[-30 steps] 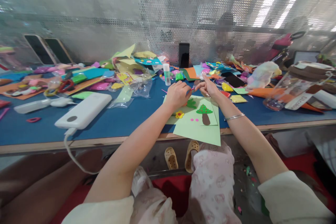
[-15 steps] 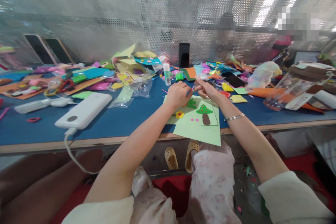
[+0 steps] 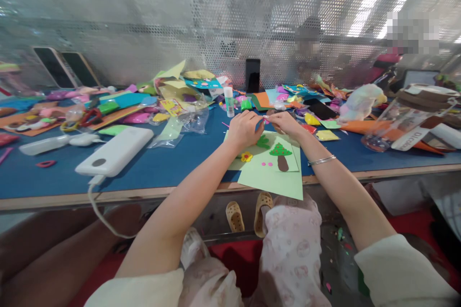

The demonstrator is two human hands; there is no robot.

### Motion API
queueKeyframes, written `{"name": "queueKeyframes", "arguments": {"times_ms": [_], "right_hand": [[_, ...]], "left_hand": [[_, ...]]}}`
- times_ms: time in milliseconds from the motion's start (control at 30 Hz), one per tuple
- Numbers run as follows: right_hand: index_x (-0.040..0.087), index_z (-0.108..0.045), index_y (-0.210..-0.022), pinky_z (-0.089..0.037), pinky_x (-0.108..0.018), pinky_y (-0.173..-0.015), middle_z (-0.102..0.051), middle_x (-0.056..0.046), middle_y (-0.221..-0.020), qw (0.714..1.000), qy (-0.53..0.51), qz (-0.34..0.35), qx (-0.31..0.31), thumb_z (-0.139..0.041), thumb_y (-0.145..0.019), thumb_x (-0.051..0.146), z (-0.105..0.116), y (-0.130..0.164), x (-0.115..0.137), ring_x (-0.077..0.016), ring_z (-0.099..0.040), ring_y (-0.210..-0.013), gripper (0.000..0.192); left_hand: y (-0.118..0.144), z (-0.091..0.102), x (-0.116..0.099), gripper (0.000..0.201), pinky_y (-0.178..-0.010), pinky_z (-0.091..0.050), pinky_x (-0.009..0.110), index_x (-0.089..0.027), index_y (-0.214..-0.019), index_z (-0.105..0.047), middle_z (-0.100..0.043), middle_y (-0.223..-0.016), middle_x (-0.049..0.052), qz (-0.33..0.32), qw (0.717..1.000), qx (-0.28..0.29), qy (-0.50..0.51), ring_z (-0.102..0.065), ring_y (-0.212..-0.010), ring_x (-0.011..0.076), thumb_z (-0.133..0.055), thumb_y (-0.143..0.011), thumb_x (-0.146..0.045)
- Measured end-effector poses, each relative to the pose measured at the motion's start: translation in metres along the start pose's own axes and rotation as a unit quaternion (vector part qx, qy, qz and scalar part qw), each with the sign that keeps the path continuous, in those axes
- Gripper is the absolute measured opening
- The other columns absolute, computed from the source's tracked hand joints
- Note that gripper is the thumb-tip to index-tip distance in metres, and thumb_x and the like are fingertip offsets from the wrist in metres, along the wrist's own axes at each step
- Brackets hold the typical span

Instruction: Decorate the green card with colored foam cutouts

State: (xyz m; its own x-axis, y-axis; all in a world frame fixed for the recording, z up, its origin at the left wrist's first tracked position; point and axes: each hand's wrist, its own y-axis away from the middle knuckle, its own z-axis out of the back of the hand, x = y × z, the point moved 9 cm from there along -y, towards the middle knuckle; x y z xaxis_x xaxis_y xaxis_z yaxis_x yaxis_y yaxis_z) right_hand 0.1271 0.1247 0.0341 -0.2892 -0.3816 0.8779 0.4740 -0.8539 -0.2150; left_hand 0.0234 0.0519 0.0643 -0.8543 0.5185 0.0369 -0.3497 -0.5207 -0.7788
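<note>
My left hand (image 3: 246, 127) and my right hand (image 3: 284, 123) meet fingertip to fingertip above the top edge of a light green paper sheet (image 3: 270, 184). Between them, both pinch a small bit of pink clay (image 3: 266, 121), mostly covered by the fingers. On the sheet are a green tree (image 3: 280, 150) with red dots and a brown trunk, a yellow flower (image 3: 247, 157) and two pink dots (image 3: 267, 164). A green leafy shape (image 3: 263, 142) lies partly under my left hand.
A glue stick (image 3: 229, 101) stands behind my left hand, and a phone (image 3: 252, 75) leans at the back. A white power bank (image 3: 115, 152) with a cable lies left. A clear jug (image 3: 392, 120) stands right, near a yellow packet (image 3: 327, 135).
My right hand's fingers have lowered and closed in against my left fingertips, around the pink bit. The paper and its shapes stay where they were.
</note>
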Motion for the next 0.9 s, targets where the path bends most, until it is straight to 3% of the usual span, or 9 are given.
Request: {"name": "queueKeyframes", "arguments": {"times_ms": [100,233,333,467,633,900], "right_hand": [[0.017,-0.044,-0.052,-0.017,-0.024,-0.04,-0.028,0.007,-0.041,1.0,0.003,0.01,0.01,-0.054,-0.082,0.034,-0.001,-0.002,-0.003,-0.0049,-0.022,-0.038,0.036],[0.014,-0.063,-0.071,-0.016,-0.023,-0.04,-0.028,0.008,-0.04,0.999,-0.008,-0.002,0.048,-0.053,-0.081,0.031,-0.007,-0.004,-0.013,-0.0047,-0.02,-0.038,0.022],[0.012,-0.066,-0.079,-0.016,-0.022,-0.039,-0.029,0.009,-0.039,0.997,-0.026,-0.009,0.065,-0.054,-0.08,0.028,-0.01,-0.004,-0.015,-0.0047,-0.021,-0.036,0.019],[0.013,-0.061,-0.066,-0.019,-0.022,-0.039,-0.032,0.007,-0.037,0.996,-0.04,-0.009,0.074,-0.056,-0.079,0.025,-0.011,0.0,-0.009,-0.0048,-0.024,-0.035,0.019],[0.017,-0.042,-0.046,-0.022,-0.023,-0.041,-0.03,0.006,-0.035,0.993,-0.072,-0.001,0.095,-0.055,-0.084,0.038,-0.014,0.006,0.003,-0.0047,-0.024,-0.035,0.045],[0.018,-0.035,-0.045,-0.015,-0.024,-0.039,-0.03,0.005,-0.035,0.991,-0.065,-0.017,0.117,-0.048,-0.088,0.045,-0.018,0.006,0.0,-0.0045,-0.022,-0.034,0.051]], "left_hand": [[0.0,0.001,0.003,0.033,-0.078,-0.043,0.032,-0.016,-0.101,-0.062,-0.065,-0.092,0.008,0.012,1.0,-0.002,0.001,-0.057,-0.091,0.0211,-0.04,-0.092,-0.039],[-0.001,-0.004,0.006,0.04,-0.082,-0.044,0.031,-0.015,-0.114,-0.056,-0.063,-0.099,0.009,0.019,0.999,0.017,0.028,-0.056,-0.097,0.0213,-0.041,-0.091,-0.044],[-0.001,-0.01,0.01,0.039,-0.085,-0.045,0.029,-0.016,-0.115,-0.055,-0.061,-0.105,0.009,0.025,0.996,0.037,0.078,-0.054,-0.103,0.0201,-0.043,-0.09,-0.044],[-0.002,-0.017,0.017,0.034,-0.088,-0.044,0.03,-0.018,-0.109,-0.06,-0.06,-0.104,0.008,0.026,0.987,0.053,0.15,-0.053,-0.103,0.0189,-0.046,-0.09,-0.042],[-0.002,-0.021,0.027,0.032,-0.083,-0.046,0.03,-0.019,-0.105,-0.065,-0.06,-0.1,0.007,0.045,0.98,0.047,0.189,-0.056,-0.097,0.0187,-0.055,-0.085,-0.042],[-0.004,-0.018,0.028,0.024,-0.08,-0.047,0.029,-0.02,-0.096,-0.071,-0.062,-0.098,0.006,0.047,0.972,0.023,0.228,-0.059,-0.088,0.0161,-0.061,-0.081,-0.037]]}}
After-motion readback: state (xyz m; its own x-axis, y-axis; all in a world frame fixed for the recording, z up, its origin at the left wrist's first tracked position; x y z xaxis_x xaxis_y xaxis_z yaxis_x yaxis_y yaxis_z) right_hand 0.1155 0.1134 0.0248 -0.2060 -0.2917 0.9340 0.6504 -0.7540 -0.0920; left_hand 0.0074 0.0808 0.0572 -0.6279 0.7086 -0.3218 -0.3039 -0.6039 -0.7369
